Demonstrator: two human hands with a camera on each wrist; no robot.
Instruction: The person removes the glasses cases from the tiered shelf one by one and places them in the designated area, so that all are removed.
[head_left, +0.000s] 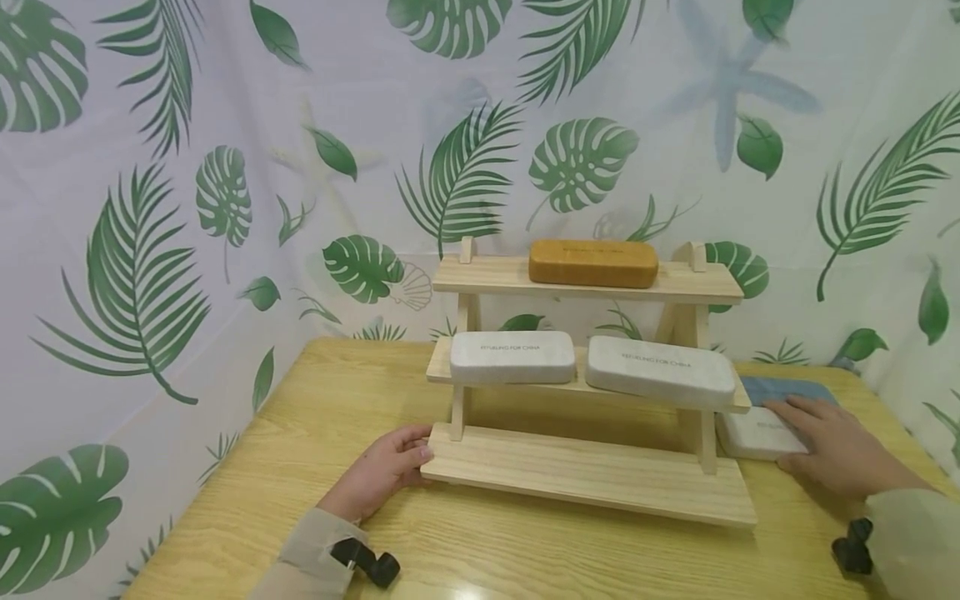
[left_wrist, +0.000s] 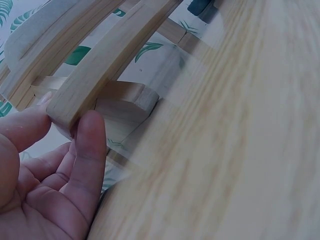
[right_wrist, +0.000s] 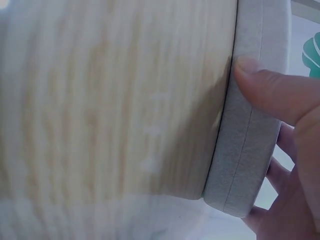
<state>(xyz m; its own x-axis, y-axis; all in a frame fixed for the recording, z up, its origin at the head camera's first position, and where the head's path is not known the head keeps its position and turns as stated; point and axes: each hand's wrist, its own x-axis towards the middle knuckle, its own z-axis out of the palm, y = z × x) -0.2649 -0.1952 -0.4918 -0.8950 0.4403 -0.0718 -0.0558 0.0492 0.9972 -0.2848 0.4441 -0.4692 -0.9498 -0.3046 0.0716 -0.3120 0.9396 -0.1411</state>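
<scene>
The left hand point(head_left: 384, 471) is pinching the wooden rack point(head_left: 585, 473) at its lower left end. Right of the rack, the right hand point(head_left: 840, 446) is gripping a white case point(head_left: 757, 435), thumb in front, the partly hidden fingers apparently curling behind. Beyond that case, a blue object point(head_left: 787, 388) is lying. Two more white cases point(head_left: 512, 358) are sitting on the rack's middle tier, an orange case point(head_left: 592, 265) on top.

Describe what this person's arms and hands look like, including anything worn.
The left hand and right hand are ungloved. Plain, pale beige sleeves reach both wrists, and a small black device sits at each cuff.
</scene>
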